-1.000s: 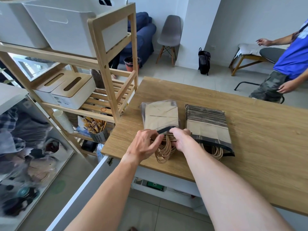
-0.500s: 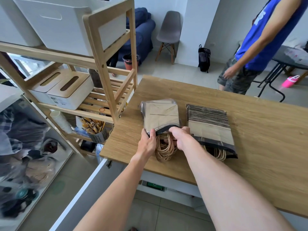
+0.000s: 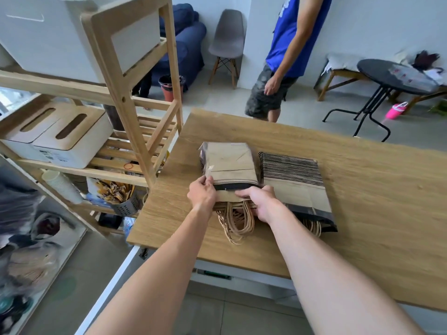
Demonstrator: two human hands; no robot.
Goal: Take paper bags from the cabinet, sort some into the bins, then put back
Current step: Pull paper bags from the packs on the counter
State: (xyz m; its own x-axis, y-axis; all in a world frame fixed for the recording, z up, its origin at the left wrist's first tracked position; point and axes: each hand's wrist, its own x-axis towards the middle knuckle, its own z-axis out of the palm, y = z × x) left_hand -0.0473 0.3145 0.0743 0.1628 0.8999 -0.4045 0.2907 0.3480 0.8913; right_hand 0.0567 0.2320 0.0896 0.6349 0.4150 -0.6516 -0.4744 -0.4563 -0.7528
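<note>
Both hands have closed — left hand (image 3: 202,195), right hand (image 3: 262,201) — apparently gripping the wrapped bag bundle (image 3: 231,165) near the table edge (image 3: 169,247).

Both forearms are bare, no sleeves, watch or rings visible.

There is one view only, from a wide-angle camera worn on the person's head, so nothing is shared with a second angle. It looks forward and steeply down over both bare forearms, which run in from the bottom edge to the left hand (image 3: 202,195) and right hand (image 3: 262,204) near the middle. It sits close above the near edge of the wooden counter (image 3: 362,189), whose top slants off to the right. The wooden shelf unit (image 3: 135,131) rises close on the left, its lines bowed by the lens. Beyond the counter the view reaches the floor, a grey chair (image 3: 227,37) by the far wall, and a standing person (image 3: 287,54) cut off at the top edge.
</note>
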